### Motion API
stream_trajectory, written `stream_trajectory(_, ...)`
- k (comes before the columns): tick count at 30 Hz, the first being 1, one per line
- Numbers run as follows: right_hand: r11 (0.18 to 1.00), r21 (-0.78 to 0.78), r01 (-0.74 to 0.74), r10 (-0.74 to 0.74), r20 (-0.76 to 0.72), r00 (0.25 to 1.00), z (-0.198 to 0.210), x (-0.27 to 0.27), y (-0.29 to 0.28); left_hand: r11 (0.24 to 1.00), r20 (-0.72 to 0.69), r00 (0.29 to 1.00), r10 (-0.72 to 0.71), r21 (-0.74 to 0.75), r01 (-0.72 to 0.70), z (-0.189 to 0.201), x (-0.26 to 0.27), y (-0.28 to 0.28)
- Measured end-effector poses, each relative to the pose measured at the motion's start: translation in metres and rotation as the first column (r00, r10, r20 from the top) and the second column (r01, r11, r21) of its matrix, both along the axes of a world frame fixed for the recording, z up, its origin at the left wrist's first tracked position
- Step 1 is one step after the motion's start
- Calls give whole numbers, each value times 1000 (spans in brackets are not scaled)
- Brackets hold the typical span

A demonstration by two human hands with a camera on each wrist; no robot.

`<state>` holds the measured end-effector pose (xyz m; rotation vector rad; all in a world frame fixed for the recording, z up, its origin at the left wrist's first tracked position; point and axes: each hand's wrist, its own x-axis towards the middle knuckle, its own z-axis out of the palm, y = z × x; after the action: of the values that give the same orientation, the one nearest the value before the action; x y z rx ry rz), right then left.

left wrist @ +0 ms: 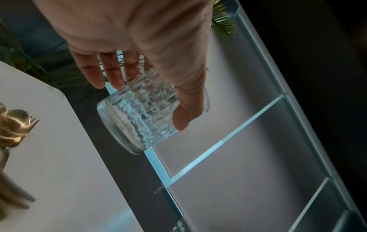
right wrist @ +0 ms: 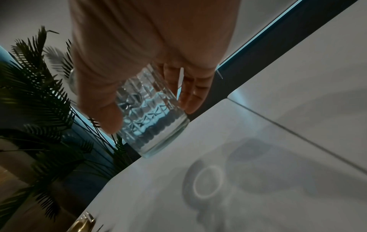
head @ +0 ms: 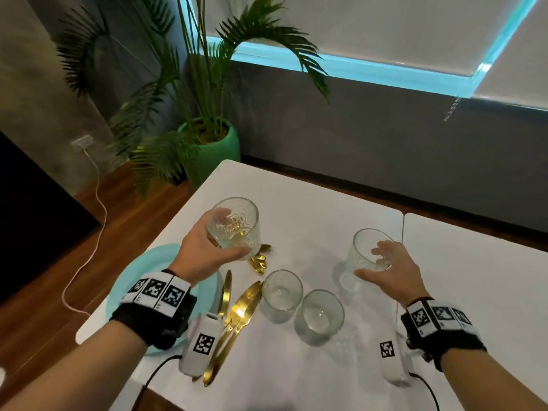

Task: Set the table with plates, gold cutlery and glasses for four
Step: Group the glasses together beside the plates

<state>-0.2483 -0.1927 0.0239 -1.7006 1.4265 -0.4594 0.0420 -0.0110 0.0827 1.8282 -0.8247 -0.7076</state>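
My left hand (head: 207,247) grips a cut-pattern glass (head: 234,225) and holds it in the air above the gold cutlery; in the left wrist view the thumb and fingers (left wrist: 111,73) wrap the same glass (left wrist: 139,114). My right hand (head: 388,271) grips a second patterned glass (head: 369,249), lifted just off the white table (head: 311,203); the right wrist view shows that glass (right wrist: 152,116) above its shadow. Two more empty glasses (head: 281,295) (head: 318,317) stand between my hands. Gold cutlery (head: 237,315) lies beside a stack of turquoise plates (head: 136,271) under my left wrist.
A potted palm in a green pot (head: 213,149) stands off the table's far left corner. A seam (head: 402,229) splits the table into two tops near my right hand. A white cable (head: 98,203) runs over the wooden floor at left.
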Motion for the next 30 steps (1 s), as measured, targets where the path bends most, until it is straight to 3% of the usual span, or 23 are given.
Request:
stream_trajectory(5, 997, 0, 76, -76, -5, 997, 6, -35, 62, 981, 28, 981, -190, 48, 188, 7, -21, 43)
stream_trajectory(13, 992, 53, 112, -110, -46, 993, -13, -57, 154, 906, -5, 922, -387, 181, 382, -28, -60, 81)
stream_trajectory(17, 993, 83, 86, -83, -46, 996, -25, -50, 187, 877, 19, 912, -410, 282, 388, -53, -74, 94)
stream_trajectory(21, 992, 122, 13, -6, -54, 998, -35, -28, 207, 893, -3, 939, -345, 306, 329, -79, -86, 98)
stream_trajectory(30, 987, 155, -49, 61, -78, 995, -47, 1, 209, 899, 9, 952, -306, 332, 285, -103, -96, 90)
